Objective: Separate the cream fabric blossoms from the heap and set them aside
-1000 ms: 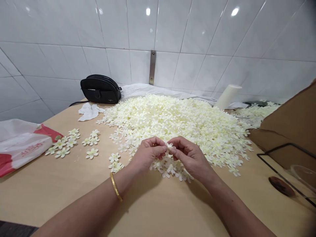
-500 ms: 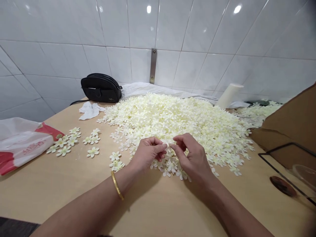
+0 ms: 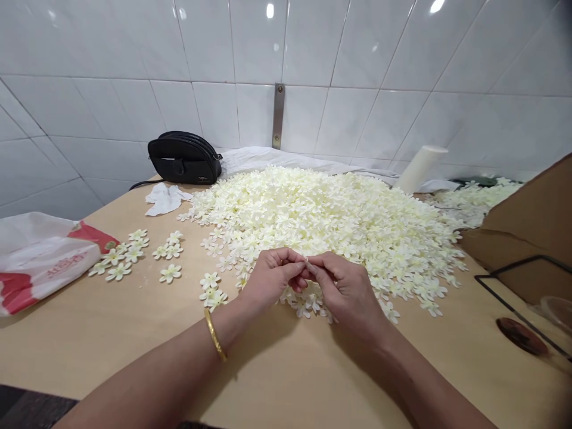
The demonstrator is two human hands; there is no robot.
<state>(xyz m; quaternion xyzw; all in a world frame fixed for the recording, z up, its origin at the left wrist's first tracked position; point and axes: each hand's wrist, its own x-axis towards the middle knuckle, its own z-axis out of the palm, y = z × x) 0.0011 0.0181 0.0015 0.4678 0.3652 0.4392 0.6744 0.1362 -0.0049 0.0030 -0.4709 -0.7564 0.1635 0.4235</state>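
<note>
- While the two hands meet over the near edge of the heap [image 3: 322,202] of pale flowers, the step in hand appears to be fine fingertip work on one small piece.
- The left hand [image 3: 273,275] is pinched narrow, thumb against finger, on a pale bit [image 3: 306,260]; the right hand [image 3: 351,289] pinches narrow at it too, tips meeting the left's. Whether the bit is a flower or part of one is too small to tell.
- The heap spreads over the far middle of the worktop [image 3: 277,381], behind the hands and partly below them; whether either hand touches it, I cannot tell.
- To the left, loose flowers [image 3: 170,273] lie in small groups between the plastic bag [image 3: 53,262] and the left wrist.
- Far left stands a black bag [image 3: 184,159], with a tissue [image 3: 166,199] near it; far right, a white cone [image 3: 420,170] leans behind the heap, and cardboard [image 3: 531,232] rises at the right.
- My judgement: the next move calls for a light, steady pinch, both hands close together, so the bit neither slips nor creases.
</note>
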